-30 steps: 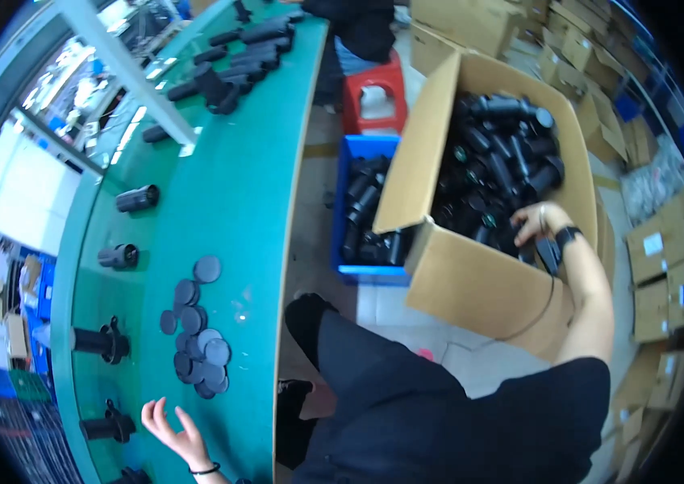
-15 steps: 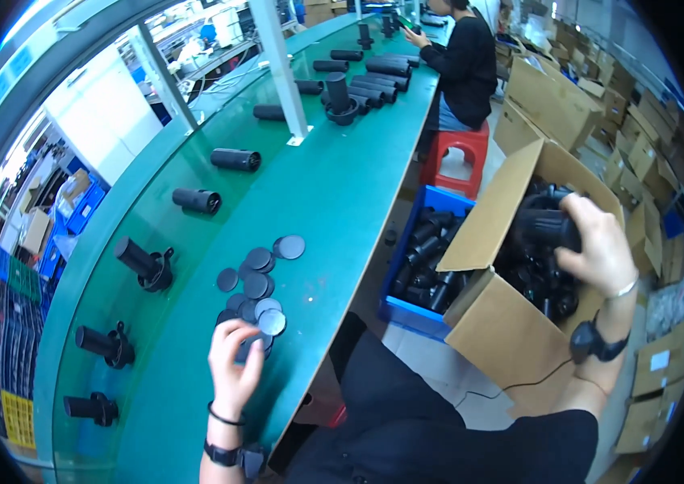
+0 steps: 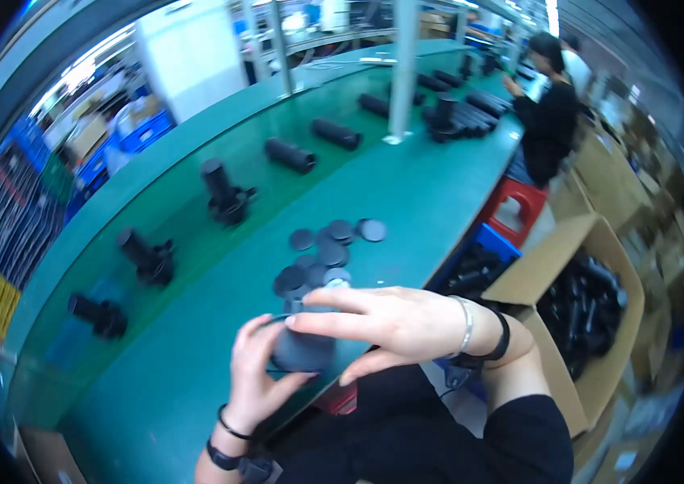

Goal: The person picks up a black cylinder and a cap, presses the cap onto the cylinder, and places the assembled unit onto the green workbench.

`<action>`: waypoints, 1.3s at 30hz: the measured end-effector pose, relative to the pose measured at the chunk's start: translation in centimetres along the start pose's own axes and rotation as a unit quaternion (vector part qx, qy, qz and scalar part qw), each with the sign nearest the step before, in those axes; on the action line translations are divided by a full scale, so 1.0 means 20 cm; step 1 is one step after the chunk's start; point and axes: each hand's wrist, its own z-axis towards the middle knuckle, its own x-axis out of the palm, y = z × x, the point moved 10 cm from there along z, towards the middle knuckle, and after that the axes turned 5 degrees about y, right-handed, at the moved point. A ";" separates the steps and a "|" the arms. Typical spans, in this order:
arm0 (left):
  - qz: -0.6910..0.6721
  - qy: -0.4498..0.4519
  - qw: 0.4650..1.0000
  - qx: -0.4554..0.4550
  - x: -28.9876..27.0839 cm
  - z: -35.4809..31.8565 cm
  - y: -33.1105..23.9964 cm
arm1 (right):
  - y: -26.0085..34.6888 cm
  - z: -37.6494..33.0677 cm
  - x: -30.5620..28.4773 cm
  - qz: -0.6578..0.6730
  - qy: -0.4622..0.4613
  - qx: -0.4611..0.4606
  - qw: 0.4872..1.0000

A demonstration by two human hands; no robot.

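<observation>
In front of me, above the green bench, is a dark cylindrical plastic part (image 3: 306,351) with a round outline facing up. My left hand (image 3: 252,371) curls around its left side, thumb at the near edge and fingers at the far edge. Across its far rim reaches my right hand (image 3: 386,327), fingers stretched out and thumb apart on the near right; it covers some of the part. Just beyond both hands lie several loose dark round discs (image 3: 332,252), some overlapping, with a paler disc (image 3: 337,277) partly hidden by my right hand.
Black tube parts with flanged collars (image 3: 225,194) stand along the bench's far side, and plain black tubes (image 3: 289,155) lie farther on. At right, an open cardboard box (image 3: 616,323) and a blue crate (image 3: 497,242) hold black parts. A person (image 3: 552,121) sits beyond near a metal post (image 3: 403,73).
My right hand has come from the cardboard box to the bench, bringing a black part. My left hand has left the discs and now grips that part. The view has swung left.
</observation>
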 end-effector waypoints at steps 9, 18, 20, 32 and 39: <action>-0.025 -0.560 0.806 -0.192 -1.29 -1.02 0.84 | -0.27 0.06 0.31 -0.032 0.149 0.077 0.985; 0.261 -0.613 0.659 -0.349 -1.85 -1.37 1.67 | -0.30 0.06 0.35 -0.040 0.119 0.160 0.979; 0.283 -0.613 0.645 -0.359 -1.89 -1.35 1.74 | -0.33 -0.04 0.32 -0.032 0.102 0.197 0.975; 0.362 -0.573 0.574 -0.459 -2.03 -1.59 2.06 | -0.47 -0.27 0.34 0.013 0.068 0.307 0.949; 0.349 -0.550 0.528 -0.545 -2.01 -1.59 2.02 | -0.40 -0.21 0.37 0.019 0.077 0.308 0.948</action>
